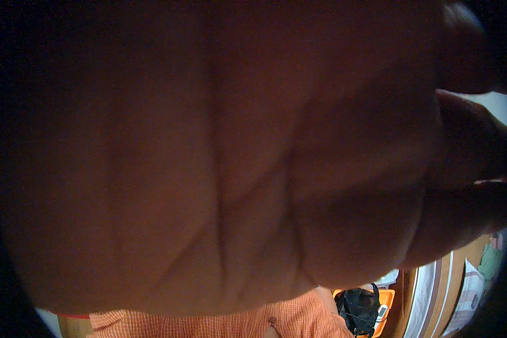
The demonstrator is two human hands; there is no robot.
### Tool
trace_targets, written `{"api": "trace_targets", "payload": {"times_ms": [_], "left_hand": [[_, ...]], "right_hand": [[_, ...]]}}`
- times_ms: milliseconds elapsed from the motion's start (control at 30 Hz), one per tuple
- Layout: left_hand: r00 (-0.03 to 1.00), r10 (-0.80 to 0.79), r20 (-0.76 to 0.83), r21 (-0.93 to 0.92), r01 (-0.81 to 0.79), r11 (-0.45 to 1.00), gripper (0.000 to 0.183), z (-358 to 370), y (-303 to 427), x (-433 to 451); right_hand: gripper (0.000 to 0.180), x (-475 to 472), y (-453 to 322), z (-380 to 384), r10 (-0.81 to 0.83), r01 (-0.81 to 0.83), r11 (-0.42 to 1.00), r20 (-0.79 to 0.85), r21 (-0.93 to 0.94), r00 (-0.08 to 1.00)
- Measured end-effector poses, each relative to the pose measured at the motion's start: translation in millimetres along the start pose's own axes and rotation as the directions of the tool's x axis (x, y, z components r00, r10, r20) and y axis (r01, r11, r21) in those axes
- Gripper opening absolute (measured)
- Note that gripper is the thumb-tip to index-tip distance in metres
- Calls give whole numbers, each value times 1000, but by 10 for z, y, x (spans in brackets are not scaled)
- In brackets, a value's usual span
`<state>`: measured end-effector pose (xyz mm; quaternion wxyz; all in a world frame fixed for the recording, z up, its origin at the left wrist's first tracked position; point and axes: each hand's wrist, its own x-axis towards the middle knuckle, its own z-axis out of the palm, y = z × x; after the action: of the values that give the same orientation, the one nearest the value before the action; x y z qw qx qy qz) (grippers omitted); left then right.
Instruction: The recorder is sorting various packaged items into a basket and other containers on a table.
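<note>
The palm of my left hand (236, 169) covers most of the head view, very close to the camera, dark and blurred. Its creases run across the middle, and the fingers stretch to the right edge, with narrow gaps between some of them. Nothing is seen held in it. My right hand is out of view. Below the palm shows an orange checked shirt (219, 323) with a button. At the lower right, a black bag (357, 308) of soft material lies in an orange tray (389, 298) beside a small white device (381, 312).
Right of the tray are a brown wooden edge (400, 291), whitish cloth (420, 295) and a striped whitish fabric (467, 295). Green cloth (490, 262) lies near the right rim. The hand hides most of the surroundings.
</note>
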<state>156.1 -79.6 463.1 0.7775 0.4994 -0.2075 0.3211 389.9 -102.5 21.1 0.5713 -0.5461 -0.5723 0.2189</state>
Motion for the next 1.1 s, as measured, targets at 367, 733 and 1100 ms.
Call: {"api": "trace_targets", "payload": {"times_ms": [367,733,1100], "left_hand": [[983,88,-163,147,-64,987,76,-115,230,-100],[259,-117,-959,159,829,536,68,-3796,-613,-1281],[66,-242,-968,9,973,230,27,-4471,-1092,-1464]], "right_hand": [[39,38,-40,24,36,-35,999,18,-24,999],[38,95,-181,39,91,-91,996,2,-9,996],[37,71,-122,56,84,-84,994,4,-64,996]]}}
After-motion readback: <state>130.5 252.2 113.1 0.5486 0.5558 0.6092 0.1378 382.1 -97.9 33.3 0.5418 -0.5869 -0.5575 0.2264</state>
